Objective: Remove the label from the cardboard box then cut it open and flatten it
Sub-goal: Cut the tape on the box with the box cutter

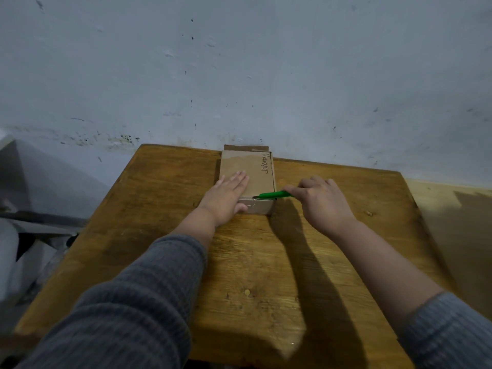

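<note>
Under my left hand [226, 193] lies the cardboard box [255, 174], flat on the wooden worktop [266, 262] with its far end against the wall [239, 75]. I have that hand spread palm-down on the box's top face, fingers straight and pressing, the thumb hanging over the near edge. My right hand [322, 201] sits just to the right of the box, fingers curled round a green-handled cutter [274, 194]. Its tip points left along the near top edge of the box, between my 2 hands; I think the blade is touching the taped seam there, but it is too small to be sure. Handwriting runs along the right side of the top face, beyond my right hand's fingertips. A cardboard flap [246, 147] shows at the far end of the box. Grey ribbed sleeves [127, 302] cover both forearms, the right one pushed further back.
</note>
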{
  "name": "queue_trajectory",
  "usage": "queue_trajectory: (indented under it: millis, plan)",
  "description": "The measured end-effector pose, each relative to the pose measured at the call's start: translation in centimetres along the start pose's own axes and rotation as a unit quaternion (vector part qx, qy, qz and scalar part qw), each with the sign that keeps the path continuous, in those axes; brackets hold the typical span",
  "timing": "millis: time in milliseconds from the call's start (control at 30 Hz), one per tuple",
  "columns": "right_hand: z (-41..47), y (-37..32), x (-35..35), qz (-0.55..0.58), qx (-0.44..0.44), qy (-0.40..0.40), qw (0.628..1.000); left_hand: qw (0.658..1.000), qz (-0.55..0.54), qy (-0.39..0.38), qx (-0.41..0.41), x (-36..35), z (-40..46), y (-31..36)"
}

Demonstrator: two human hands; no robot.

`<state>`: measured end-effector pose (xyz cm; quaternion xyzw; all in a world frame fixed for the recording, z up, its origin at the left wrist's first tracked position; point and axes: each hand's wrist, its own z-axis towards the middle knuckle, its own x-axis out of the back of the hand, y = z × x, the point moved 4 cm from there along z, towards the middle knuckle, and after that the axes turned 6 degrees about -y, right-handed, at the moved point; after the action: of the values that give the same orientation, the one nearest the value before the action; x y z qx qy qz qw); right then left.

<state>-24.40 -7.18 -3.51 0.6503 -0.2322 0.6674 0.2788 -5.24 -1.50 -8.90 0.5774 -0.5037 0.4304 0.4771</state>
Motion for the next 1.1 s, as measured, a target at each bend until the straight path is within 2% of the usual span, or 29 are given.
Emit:
queue_trajectory:
  millis: [333,467,633,733,833,900,967,1033,1100]
  plan:
    - [-0.3,0.3,0.3,0.005,0.003,0.019,1.0,1.0,0.009,-0.005,0.006,-0.3,0.2,0.0]
    - [-0.7,0.8,-0.8,0.035,-0.005,0.001,0.999,1.0,0.01,-0.006,0.004,-0.4,0.1,-0.1]
    - [-1.9,3.1,-0.8,0.015,-0.04,-0.01,0.999,1.0,0.008,-0.006,0.003,-0.4,0.1,0.0]
    - [-2.2,3.5,-0.6,0.022,-0.033,-0.014,0.999,1.0,0.008,-0.01,0.009,-0.4,0.1,0.0]
    - [-2.6,4.6,0.1,0.081,-0.075,-0.018,0.994,1.0,0.002,-0.013,0.011,-0.3,0.1,0.0]
    - [-3.2,5.9,0.6,0.194,-0.139,-0.011,0.971,1.0,-0.008,-0.009,0.013,-0.3,0.2,0.1]
    - [-3.5,6.8,0.6,0.298,-0.203,0.013,0.933,1.0,-0.026,0.002,0.015,-0.2,0.4,0.3]
    - [-3.2,7.4,-0.1,0.383,-0.265,0.036,0.884,0.999,-0.039,0.013,0.016,0.0,0.9,0.6]
    - [-2.8,7.7,-1.3,0.478,-0.314,0.051,0.819,0.999,-0.042,0.009,0.014,0.2,1.6,1.1]
